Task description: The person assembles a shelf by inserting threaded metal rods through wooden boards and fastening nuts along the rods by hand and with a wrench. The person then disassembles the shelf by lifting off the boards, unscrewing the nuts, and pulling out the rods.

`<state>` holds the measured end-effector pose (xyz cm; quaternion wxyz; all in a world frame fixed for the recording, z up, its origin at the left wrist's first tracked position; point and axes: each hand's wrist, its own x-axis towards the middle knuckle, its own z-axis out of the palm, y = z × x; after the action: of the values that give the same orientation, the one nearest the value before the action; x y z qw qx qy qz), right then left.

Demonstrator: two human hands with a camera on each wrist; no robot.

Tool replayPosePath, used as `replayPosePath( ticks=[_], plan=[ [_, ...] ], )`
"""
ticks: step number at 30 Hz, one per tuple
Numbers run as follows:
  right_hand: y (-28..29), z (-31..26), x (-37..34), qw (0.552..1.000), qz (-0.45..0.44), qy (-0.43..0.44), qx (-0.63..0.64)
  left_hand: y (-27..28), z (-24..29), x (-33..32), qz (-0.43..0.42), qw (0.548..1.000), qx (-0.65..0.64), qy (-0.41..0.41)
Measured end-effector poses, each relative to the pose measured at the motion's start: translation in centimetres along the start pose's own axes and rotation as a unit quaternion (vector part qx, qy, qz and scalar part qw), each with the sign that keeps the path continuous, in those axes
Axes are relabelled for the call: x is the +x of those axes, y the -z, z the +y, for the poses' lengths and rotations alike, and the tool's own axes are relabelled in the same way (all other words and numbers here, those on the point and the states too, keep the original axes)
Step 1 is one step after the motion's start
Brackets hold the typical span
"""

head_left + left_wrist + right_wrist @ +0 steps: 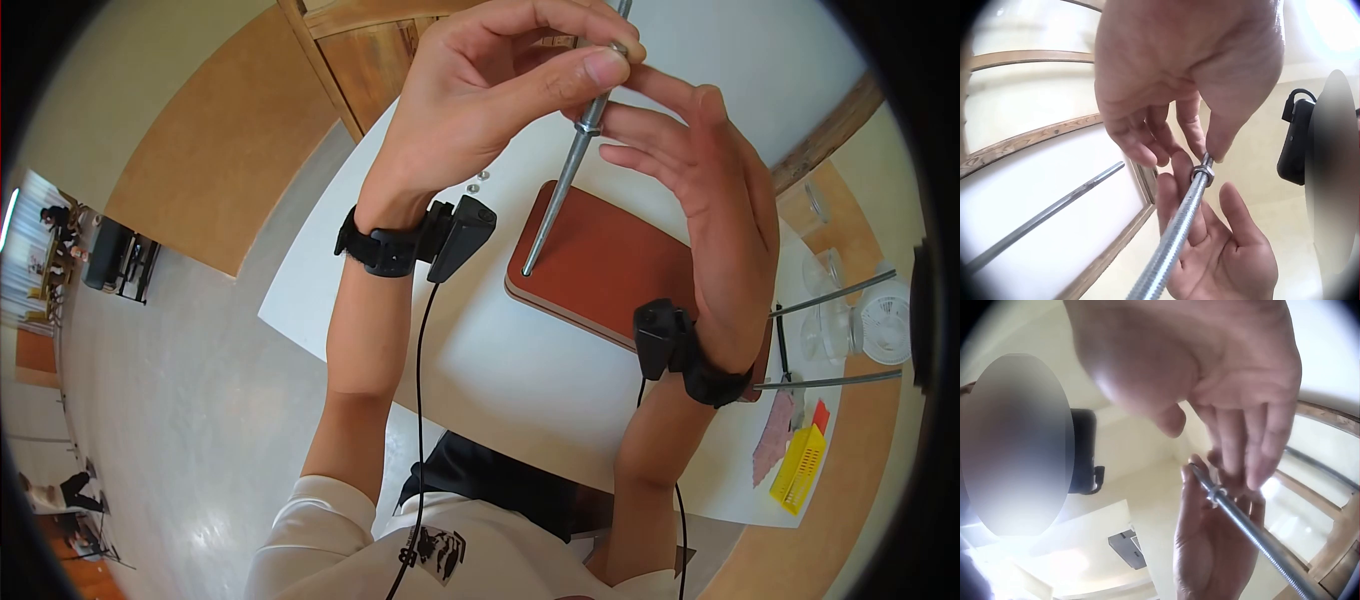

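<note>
At far left, people [62, 222] are visible at the room's edge beyond a pale floor [200, 400]. A person in a white shirt [320, 525], with a black camera [463, 240] strapped to each wrist, works at a white bench [330, 285], where small metal nuts [473, 188] lie toward the far left. Just to the right, the left hand [490, 100] pinches the upper part of a threaded metal rod [558, 200] between thumb and fingertips, a small piece of metal showing there. The rod leans, its lower end at the left corner of a reddish-brown box [615, 250] on the bench; a nut [589, 128] encircles it just below the left thumb. To the right, the right hand [735, 220] is held beside the rod, fingers loosely extended and thumb apart; whether its fingertips touch the metal is unclear. Past the right wrist, two more rods [840, 293] extend to the right, one farther and one nearer, their bases partly hidden. Clear containers [825, 275] sit at far right. At near right lie a pink cloth [774, 437] and a yellow perforated tray [799, 470], just beside each other.
</note>
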<state>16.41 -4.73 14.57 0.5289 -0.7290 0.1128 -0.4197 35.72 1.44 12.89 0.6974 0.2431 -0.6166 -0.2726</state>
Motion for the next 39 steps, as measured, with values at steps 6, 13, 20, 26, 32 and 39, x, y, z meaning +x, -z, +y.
replayPosePath(
  ticks=[6, 13, 20, 26, 32, 39],
  plan=[
    [2.2, 0.2, 0.4, 0.997, 0.063, -0.035, -0.005, 0.3, -0.1, 0.0, 0.014, 0.999, 0.043, 0.025],
    [0.5, 0.4, 0.0, 1.0, -0.009, -0.019, 0.002, -0.1, -0.2, 0.1, -0.015, 0.999, 0.003, -0.036],
    [1.8, 0.4, 0.4, 0.997, 0.062, -0.016, 0.033, 0.5, -0.3, 0.2, -0.003, 0.999, 0.05, -0.011],
    [0.7, 0.6, 0.2, 0.999, 0.003, -0.009, 0.034, 0.4, -0.1, 0.2, -0.013, 0.997, 0.073, -0.031],
    [1.1, -0.5, -0.2, 0.998, -0.011, 0.002, -0.062, 0.2, 0.1, 0.0, -0.002, 0.996, 0.085, -0.027],
    [1.4, 0.2, 0.0, 0.999, 0.007, -0.014, -0.035, 1.0, -1.1, 0.9, -0.062, 0.986, 0.1, -0.123]
  ],
)
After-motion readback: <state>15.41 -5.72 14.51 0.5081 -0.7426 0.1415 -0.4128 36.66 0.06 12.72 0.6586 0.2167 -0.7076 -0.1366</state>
